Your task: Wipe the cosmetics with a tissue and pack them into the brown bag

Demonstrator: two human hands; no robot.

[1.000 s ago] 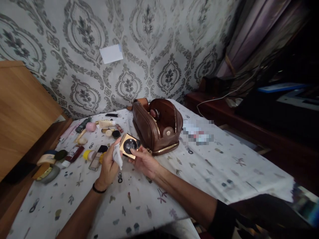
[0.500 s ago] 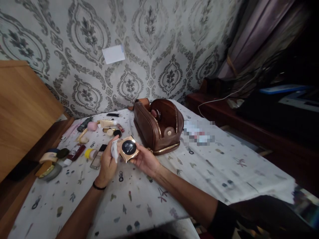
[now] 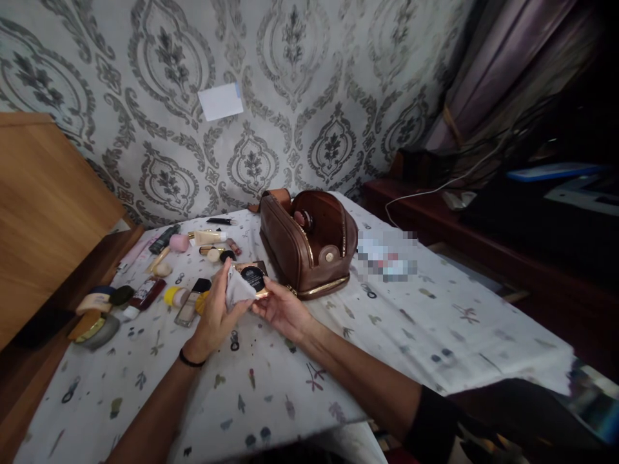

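My right hand [image 3: 283, 312] grips the near right edge of a square gold compact [image 3: 252, 277] with a round black label. A white wipe [image 3: 238, 288] is in my left hand [image 3: 216, 314], its fingers closed round it and pressing it against the compact's left side. The wipe hides part of the gold edge. Just behind the compact stands a brown leather cosmetic bag [image 3: 285, 241], unzipped, with a round pinkish item [image 3: 304, 220] inside. Left of my left hand lie a glass bottle with a black cap [image 3: 186, 312] and a yellow-capped jar [image 3: 175, 296].
Several cosmetics lie on the left of the patterned cloth [image 3: 290, 412], among them a dark red bottle [image 3: 147, 294], stacked jars [image 3: 97, 328] and a cream tube [image 3: 209, 238]. A wooden panel [image 3: 53, 212] borders the left. A blurred packet [image 3: 387, 256] lies right of the bag.
My left hand has brought the wipe rightward onto the compact, where it now spreads over the left side. The compact has tilted and shifted slightly. The bag has stayed put.
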